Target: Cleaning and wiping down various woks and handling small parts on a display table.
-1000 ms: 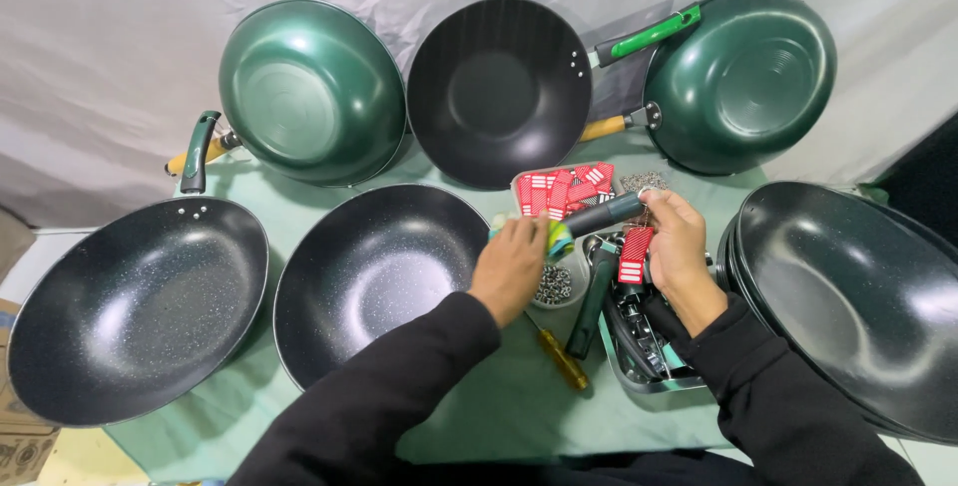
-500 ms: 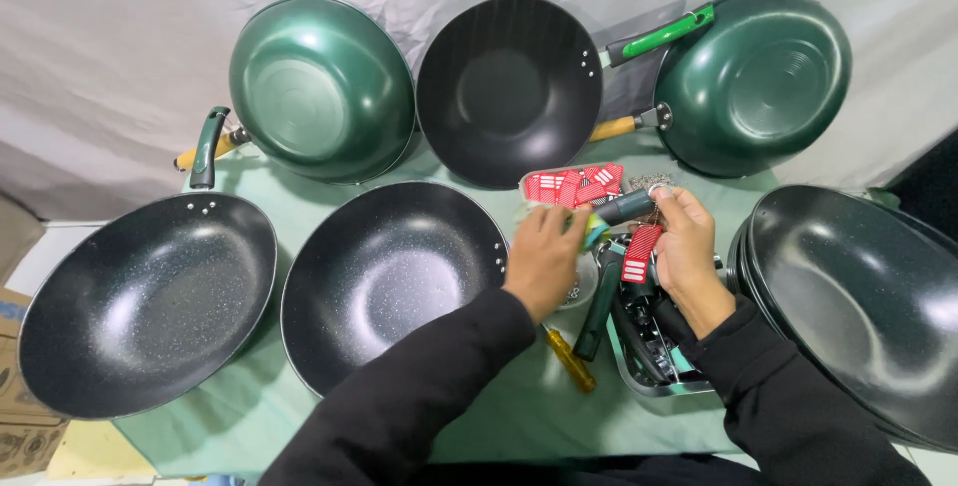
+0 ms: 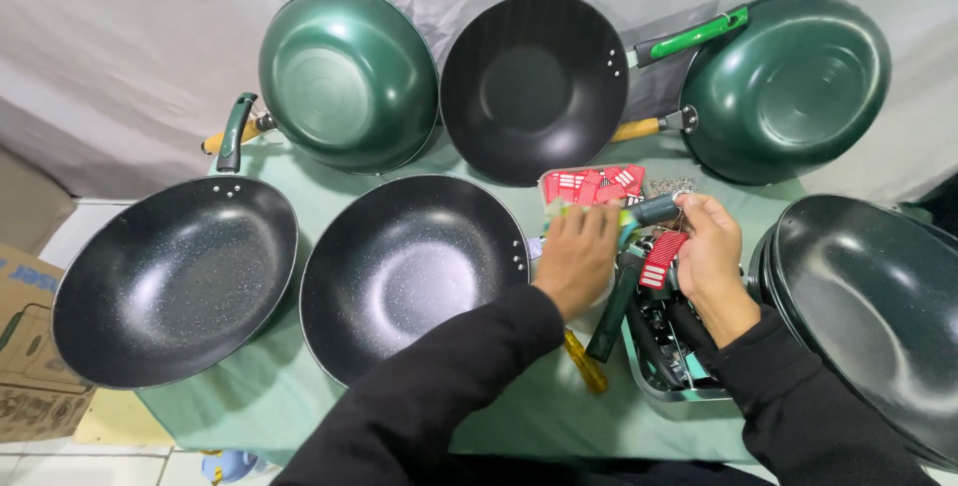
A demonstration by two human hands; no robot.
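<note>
The person's left hand [image 3: 576, 256] is lying palm down, its grip spread flat over a small round dish just right of the near black wok [image 3: 409, 271]. The right hand [image 3: 711, 251] is pinching a dark handle [image 3: 654, 211], its grip closed on it, with a red tag [image 3: 661, 261] hanging below, above the metal tray [image 3: 649, 381] on the green bench [image 3: 539, 416].

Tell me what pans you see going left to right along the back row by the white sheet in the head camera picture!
Green pan with its bottom showing → black pan facing us → another green pan on the right. Nearer, the left hand and the right hand are busy with a red tag.
</note>
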